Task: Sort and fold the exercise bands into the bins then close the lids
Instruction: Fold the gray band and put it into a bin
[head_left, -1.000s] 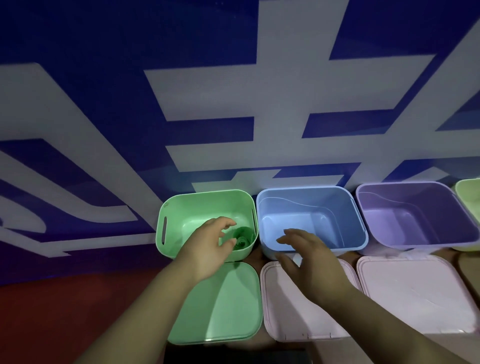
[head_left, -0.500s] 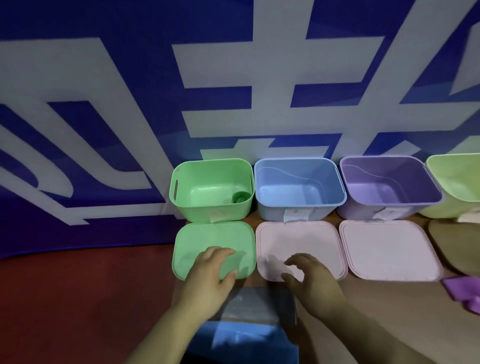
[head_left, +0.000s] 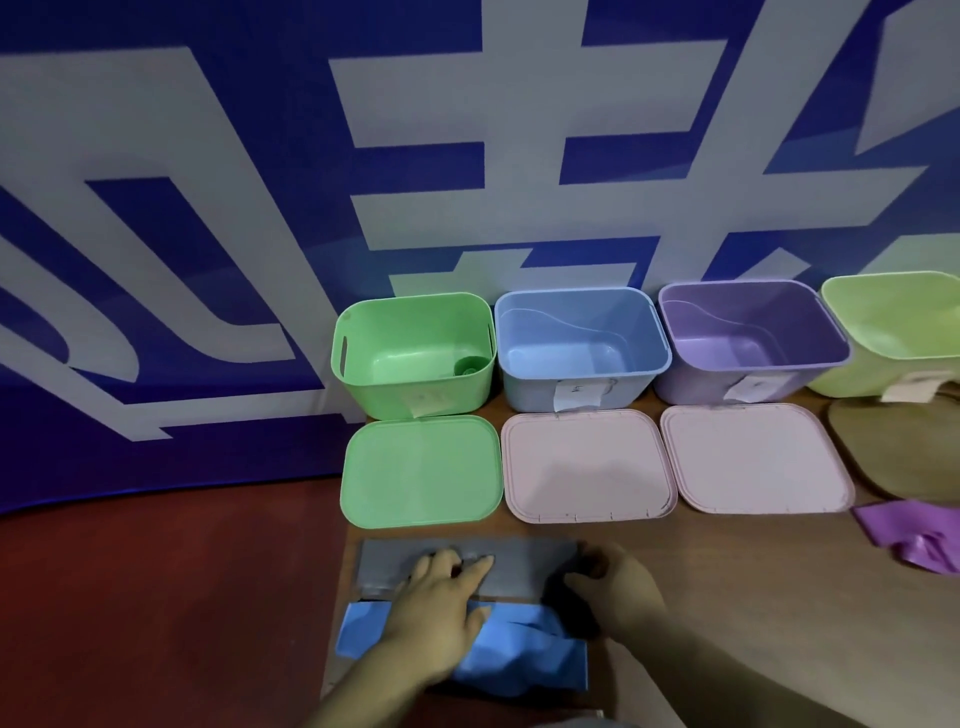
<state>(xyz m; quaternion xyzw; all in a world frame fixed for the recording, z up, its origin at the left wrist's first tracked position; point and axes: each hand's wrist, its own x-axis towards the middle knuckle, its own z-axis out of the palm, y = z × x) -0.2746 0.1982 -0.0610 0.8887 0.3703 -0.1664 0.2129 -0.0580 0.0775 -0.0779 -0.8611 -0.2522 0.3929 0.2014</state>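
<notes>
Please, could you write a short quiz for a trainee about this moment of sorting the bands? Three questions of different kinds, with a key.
1. True or false: the green bin already holds a rolled green band.
2. Which band lies farthest to the right? A the grey band; B the blue band; C the purple band.
3. What colour is the lid lying in front of the blue bin?
Key: 1 true; 2 C; 3 pink.
</notes>
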